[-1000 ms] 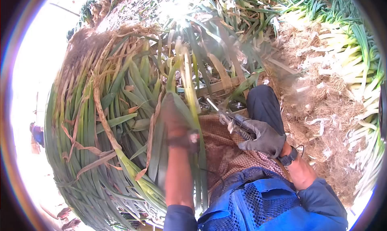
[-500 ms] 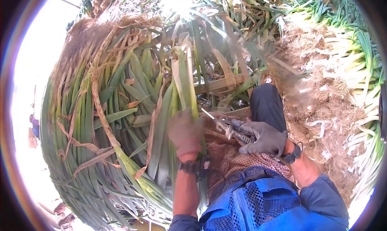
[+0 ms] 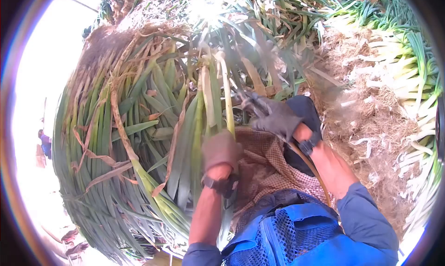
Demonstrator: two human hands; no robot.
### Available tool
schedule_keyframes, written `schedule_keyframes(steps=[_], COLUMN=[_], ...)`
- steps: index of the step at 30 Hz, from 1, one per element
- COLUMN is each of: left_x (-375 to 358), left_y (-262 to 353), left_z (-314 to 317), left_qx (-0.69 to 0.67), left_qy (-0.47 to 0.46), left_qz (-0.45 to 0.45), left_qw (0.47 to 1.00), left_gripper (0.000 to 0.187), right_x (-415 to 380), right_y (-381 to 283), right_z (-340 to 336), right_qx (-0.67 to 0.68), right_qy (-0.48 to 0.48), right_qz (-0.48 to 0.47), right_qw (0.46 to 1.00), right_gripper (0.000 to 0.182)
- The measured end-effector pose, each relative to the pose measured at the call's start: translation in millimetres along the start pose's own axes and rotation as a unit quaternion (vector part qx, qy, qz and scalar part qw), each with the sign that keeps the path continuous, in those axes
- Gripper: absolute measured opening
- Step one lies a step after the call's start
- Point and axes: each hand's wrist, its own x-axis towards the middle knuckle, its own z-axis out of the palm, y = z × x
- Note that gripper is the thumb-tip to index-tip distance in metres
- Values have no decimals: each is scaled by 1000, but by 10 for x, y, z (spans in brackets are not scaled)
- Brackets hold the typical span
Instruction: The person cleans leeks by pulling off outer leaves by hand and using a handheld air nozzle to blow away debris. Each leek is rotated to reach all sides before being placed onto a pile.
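My left hand [image 3: 220, 150], in a dark glove, is closed around a leek [image 3: 227, 96] whose pale stalk points away from me. Other long leaves hang beside that stalk, partly hidden by glare. In my gloved right hand [image 3: 278, 119] is an air blow gun [image 3: 254, 103], its nozzle directed toward the stalk's upper end. The gun is blurred and partly covered by my fingers. From it a brown hose [image 3: 308, 166] runs back past my right wrist. To the left of my left hand lies a large heap of untrimmed leeks [image 3: 134, 150] with dry brown leaves.
Cleaned leeks [image 3: 417, 76] with pale stalks line the right side. Roots and peelings [image 3: 361, 108] cover the ground between them and my knee [image 3: 303, 110]. More leaves [image 3: 278, 11] are piled at the back. A person [image 3: 45, 143] is far off at the left.
My right hand has moved up and left with the air blow gun, bringing it near the stalk. My left hand has shifted slightly right and still grips the leek.
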Motion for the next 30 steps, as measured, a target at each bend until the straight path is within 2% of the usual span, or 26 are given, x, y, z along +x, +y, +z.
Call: schedule_keyframes(steps=[3,6,8,11,12,14,17,18,21,24,27,30], left_x=[-83,-229,-278,-297,-325,-410,-586,-645,-837,-967,-969,-925], left_y=[-18,-11,-9,84,115,143,211,236,317,375,357,378], left_z=[117,264,415,449,462,522,654,694,776,793,853,904], left_qx=[-13,-14,-19,-15,-11,-6,-3,-1,-12,-10,-42,-36], left_qy=[-45,-33,-52,-73,-81,-71,-70,-73,-78,-84,-76,-71], left_qz=[-27,32,24,16,12,35,61,70,90,124,135,121], left_qw=[999,999,998,997,997,997,996,995,993,989,987,989], left_gripper=[44,45,44,45,46,45,41,40,35,27,24,27], right_x=[191,178,120,6,-83,-263,-476,-555,-668,-630,-559,-578], right_y=[-22,-101,-155,-2,-18,-113,72,96,114,262,309,309], right_z=[5,-19,-42,21,15,-47,-74,-76,-130,-184,-275,-306], right_qx=[-25,-19,-32,21,2,-40,26,12,56,-34,67,94], right_qy=[21,9,-7,-15,-24,-39,-37,-15,37,49,3,-41], right_qz=[0,6,14,-31,-5,46,20,-4,28,-26,69,12], right_qw=[999,1000,999,999,1000,997,999,1000,997,998,995,995], right_gripper=[93,93,91,91,91,90,90,89,89,87,88,89])
